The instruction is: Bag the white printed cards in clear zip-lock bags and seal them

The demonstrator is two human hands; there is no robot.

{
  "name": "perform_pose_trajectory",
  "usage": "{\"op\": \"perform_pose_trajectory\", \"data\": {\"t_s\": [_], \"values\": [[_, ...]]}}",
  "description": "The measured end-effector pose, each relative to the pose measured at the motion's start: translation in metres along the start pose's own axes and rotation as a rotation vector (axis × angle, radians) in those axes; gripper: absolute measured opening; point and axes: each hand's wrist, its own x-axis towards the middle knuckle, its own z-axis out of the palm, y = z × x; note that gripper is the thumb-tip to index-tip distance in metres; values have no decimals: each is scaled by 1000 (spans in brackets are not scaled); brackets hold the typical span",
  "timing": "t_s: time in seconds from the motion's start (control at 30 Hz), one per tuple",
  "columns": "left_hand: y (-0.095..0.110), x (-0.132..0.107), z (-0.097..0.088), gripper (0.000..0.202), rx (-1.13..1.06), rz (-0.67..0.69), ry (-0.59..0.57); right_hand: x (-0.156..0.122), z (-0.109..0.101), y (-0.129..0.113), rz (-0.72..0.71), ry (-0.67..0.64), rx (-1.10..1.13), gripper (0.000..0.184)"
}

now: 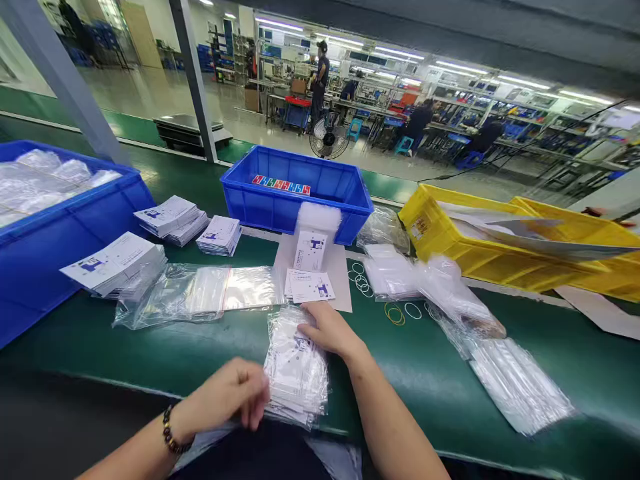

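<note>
A pile of printed white cards in clear plastic bags [293, 377] lies on the green bench in front of me. My right hand [327, 328] is at the pile's upper right edge, with its thumb and fingers closed on a bagged card. Left of the pile, my left hand [235, 392] is slightly blurred, its fingers curled in; what they hold, if anything, is hidden. Just beyond my right fingertips are loose cards [313, 287]. Clear zip bags [253, 287] lie flat to the left. A card [310, 252] leans upright against a block of white plastic sleeves [320, 217].
Card stacks [117, 263] stand at left beside a blue bin [65, 250] of plastic bags. Another blue bin [295, 212] is at the back, and yellow bins [470, 250] at right. Rubber bands [395, 313] and plastic packs [517, 383] lie to the right.
</note>
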Motion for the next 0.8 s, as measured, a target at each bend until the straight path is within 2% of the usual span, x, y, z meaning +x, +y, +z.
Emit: {"op": "perform_pose_trajectory", "data": {"t_s": [0.1,0.17,0.27,0.37,0.43,0.5,0.6,0.63,0.67,0.73,0.8], "values": [[-53,-13,14,59,-80,-157,8,-4,-6,-5,3,-58,9,44],[-75,-17,21,54,-332,-204,97,-6,-8,-10,-2,-110,17,45],[-84,-16,28,53,-750,-234,66,-14,-7,-20,-11,-172,17,47],[-79,-11,36,47,-927,-257,20,-27,-1,-27,-20,-187,64,48],[-75,-9,43,39,-903,-273,37,-40,6,-26,-18,-189,181,49],[-71,-9,50,35,-812,-246,42,-55,14,-20,13,-103,343,52],[-63,-11,58,36,-693,-137,46,-79,26,-10,177,259,579,57],[-59,-12,59,37,-660,-88,55,-86,29,-8,229,356,673,60],[-54,-11,58,38,-615,-25,68,-93,31,-9,236,394,780,64],[-42,-6,55,37,-451,134,111,-104,33,-15,130,359,966,69],[-27,3,48,31,-222,317,168,-109,33,-25,23,364,982,55]]}}
